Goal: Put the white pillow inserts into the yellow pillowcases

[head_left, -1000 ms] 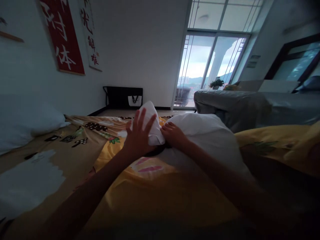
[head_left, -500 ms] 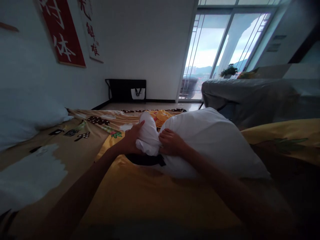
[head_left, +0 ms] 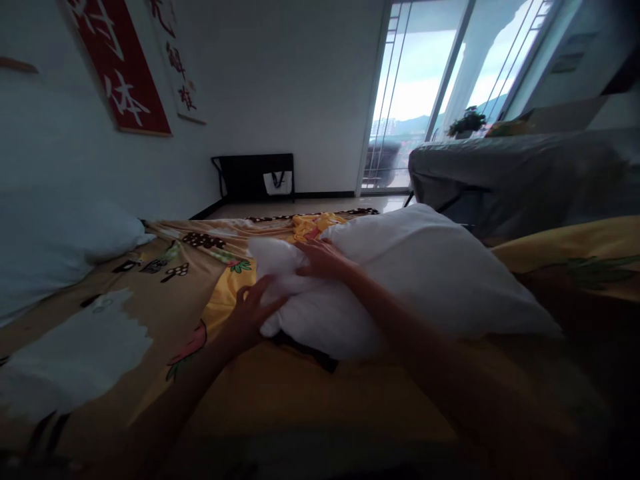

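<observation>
A plump white pillow (head_left: 415, 273) lies on a yellow cartoon-print bed cover (head_left: 280, 393) in front of me. My left hand (head_left: 253, 310) presses against the pillow's near left corner, fingers curled on the white fabric. My right hand (head_left: 323, 260) rests on top of the same end, fingers bent down over the bunched cloth. A dark strip (head_left: 305, 350) shows under the pillow's lower edge.
Another white pillow (head_left: 60, 247) lies at the far left by the wall. A grey covered sofa (head_left: 510, 177) stands to the right. A black low rack (head_left: 255, 177) sits against the back wall beside glass balcony doors (head_left: 425, 80). Red and white scrolls (head_left: 120, 67) hang on the left wall.
The pillow's raised end has been pushed down flat. My left hand dropped from the upright corner to the pillow's lower left edge; my right hand moved up on top.
</observation>
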### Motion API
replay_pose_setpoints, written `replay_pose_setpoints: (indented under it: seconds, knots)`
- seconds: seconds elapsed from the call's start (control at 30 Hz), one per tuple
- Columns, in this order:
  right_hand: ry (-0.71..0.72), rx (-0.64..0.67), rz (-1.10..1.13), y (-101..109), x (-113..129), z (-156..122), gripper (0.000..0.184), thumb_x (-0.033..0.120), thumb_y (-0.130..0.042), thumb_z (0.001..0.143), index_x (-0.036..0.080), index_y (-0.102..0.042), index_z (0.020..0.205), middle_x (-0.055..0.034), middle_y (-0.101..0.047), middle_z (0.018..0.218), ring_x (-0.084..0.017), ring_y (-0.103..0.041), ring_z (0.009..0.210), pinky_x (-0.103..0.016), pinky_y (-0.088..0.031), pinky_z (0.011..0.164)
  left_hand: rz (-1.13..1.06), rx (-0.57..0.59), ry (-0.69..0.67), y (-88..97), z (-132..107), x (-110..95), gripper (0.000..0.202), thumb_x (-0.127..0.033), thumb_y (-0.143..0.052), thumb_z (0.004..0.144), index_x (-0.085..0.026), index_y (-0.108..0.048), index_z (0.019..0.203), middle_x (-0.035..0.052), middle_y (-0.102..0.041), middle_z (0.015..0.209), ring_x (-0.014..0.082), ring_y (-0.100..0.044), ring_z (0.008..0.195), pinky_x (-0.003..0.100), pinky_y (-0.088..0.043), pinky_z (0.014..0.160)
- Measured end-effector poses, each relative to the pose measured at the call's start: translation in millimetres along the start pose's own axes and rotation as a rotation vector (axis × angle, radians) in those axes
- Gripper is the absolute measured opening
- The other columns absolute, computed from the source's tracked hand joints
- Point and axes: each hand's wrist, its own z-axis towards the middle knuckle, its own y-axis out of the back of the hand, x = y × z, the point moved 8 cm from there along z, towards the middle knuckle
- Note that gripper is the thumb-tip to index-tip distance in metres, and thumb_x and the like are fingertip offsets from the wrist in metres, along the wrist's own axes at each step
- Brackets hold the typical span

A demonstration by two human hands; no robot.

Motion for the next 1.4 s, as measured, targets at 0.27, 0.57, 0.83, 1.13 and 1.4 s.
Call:
replay_pose_setpoints:
  seconds: [0.27,0.57,0.83,1.13,1.4]
  knots:
    - [0.178,-0.21,-0.19,-13,21,-31,0.027,0.019,-0.051,0.088,0.02,-0.062,0.113,-0.0122,-0.058,0.107,-0.024,-0.05,0.101,-0.038,-0.033,0.091,0.04,-0.209,0.005,34.5,16,-6,0.011,-0.02,-0.056,0.083,-0.023,-0.066,0.088,0.0113,-0.047,0.141,0.0228,-0.022,0.14,0.043,-0.007,0.109]
    - [0.263,-0.173,-0.203,-14,45,-73,0.035,0.031,-0.043,0.095,0.016,-0.054,0.125,-0.0128,-0.058,0.102,-0.024,-0.047,0.098,-0.041,-0.031,0.095,-0.148,0.278,0.212,-7.5,59,31,0.018,-0.02,-0.059,0.073,-0.024,-0.073,0.084,0.0128,-0.052,0.131,0.0367,-0.043,0.121,0.057,-0.03,0.094]
    - [0.027,-0.034,-0.139,-34,46,-91,0.125,0.059,-0.078,0.054,0.0,-0.02,0.147,-0.0261,-0.04,0.136,-0.037,-0.033,0.127,-0.046,-0.016,0.111,-0.177,0.295,0.319,-21.2,59,48,0.023,-0.026,-0.052,0.083,-0.016,-0.072,0.085,0.0122,-0.06,0.109,0.0266,-0.051,0.099,0.04,-0.04,0.085]
    - [-0.149,-0.122,-0.266,6,24,-69,0.064,0.016,-0.047,0.083,0.006,-0.03,0.144,-0.0199,-0.057,0.117,-0.029,-0.05,0.106,-0.043,-0.031,0.093,-0.202,0.142,0.231,37.5,82,30,0.014,-0.028,-0.061,0.081,-0.024,-0.075,0.083,0.0093,-0.058,0.117,0.0283,-0.049,0.108,0.046,-0.034,0.088]
    - [-0.066,-0.11,-0.187,63,-11,-70,0.063,0.019,-0.054,0.08,0.013,-0.038,0.14,-0.0138,-0.063,0.118,-0.025,-0.056,0.109,-0.036,-0.033,0.089,-0.307,-0.169,0.168,82.0,96,13,0.069,-0.063,-0.072,0.064,-0.023,-0.061,0.12,0.0146,-0.036,0.145,0.0342,-0.031,0.133,0.05,-0.023,0.108]
